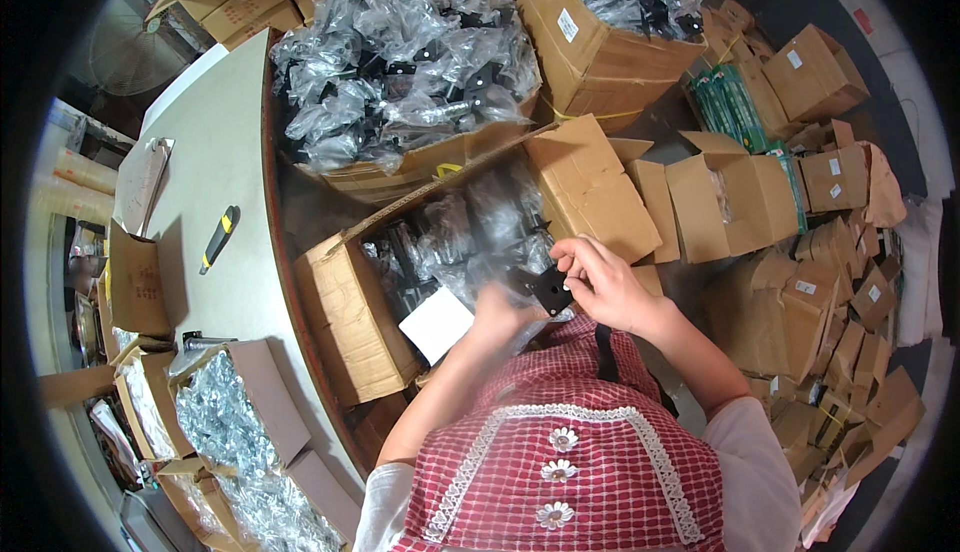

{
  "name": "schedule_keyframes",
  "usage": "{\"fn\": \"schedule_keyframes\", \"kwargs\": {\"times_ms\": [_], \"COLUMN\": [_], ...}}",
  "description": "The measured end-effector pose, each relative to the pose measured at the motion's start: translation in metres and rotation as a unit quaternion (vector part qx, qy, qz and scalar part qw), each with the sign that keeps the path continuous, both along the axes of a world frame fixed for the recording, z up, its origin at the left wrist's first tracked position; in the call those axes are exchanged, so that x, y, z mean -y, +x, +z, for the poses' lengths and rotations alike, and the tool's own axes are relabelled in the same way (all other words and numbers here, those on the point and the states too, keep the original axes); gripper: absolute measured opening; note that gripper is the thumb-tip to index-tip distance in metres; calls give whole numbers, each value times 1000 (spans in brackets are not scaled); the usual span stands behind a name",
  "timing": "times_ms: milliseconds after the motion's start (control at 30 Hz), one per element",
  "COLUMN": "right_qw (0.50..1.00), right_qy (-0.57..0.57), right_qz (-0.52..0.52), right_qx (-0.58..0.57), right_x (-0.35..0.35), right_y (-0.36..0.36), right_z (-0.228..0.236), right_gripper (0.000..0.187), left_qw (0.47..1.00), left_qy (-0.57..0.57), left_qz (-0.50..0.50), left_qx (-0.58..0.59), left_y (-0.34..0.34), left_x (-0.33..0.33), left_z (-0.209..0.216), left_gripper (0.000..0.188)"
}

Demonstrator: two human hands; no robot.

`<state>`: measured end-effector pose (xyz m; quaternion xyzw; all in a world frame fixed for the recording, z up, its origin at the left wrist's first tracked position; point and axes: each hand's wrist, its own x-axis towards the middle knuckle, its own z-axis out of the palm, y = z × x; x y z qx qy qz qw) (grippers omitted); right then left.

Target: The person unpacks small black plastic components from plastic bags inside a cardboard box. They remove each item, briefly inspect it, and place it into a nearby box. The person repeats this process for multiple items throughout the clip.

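My right hand (pixel 608 280) pinches a flat black bracket-like part (pixel 551 293) with holes in it, just in front of my apron. Close beside it on the left is my left hand (pixel 500 320), smeared by motion. Its fingers cannot be made out, and clear plastic film shows around it. Both hands are over the near side of an open cardboard box (pixel 350 327), which contains black metal parts in clear plastic bags (pixel 445 237). A blank white sheet (pixel 437 324) lies on the box's contents, left of my left hand.
A large heap of bagged black parts (pixel 410 72) fills a carton beyond; another full carton (pixel 570 52) stands to its right. On the grey table (pixel 190 302) at left lies a yellow-and-black utility knife (pixel 219 239). Open boxes (pixel 740 197) and stacked cartons crowd the right.
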<state>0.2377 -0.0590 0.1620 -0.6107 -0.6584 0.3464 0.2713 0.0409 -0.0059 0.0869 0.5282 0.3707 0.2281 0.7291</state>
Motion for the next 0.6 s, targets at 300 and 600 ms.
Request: {"fn": "schedule_keyframes", "kwargs": {"times_ms": [300,600], "right_qw": [995,997], "right_qy": [11,68], "right_qz": [-56,3], "right_qx": [87,28], "right_x": [20,69], "right_y": [-5,47], "right_z": [-1,-39], "right_gripper": [45,88], "left_qw": [994,884], "left_qy": [13,454], "left_qz": [96,-38], "left_qx": [52,103], "left_y": [0,30], "left_x": [29,31], "left_z": [-20,-11], "left_gripper": [30,26]}}
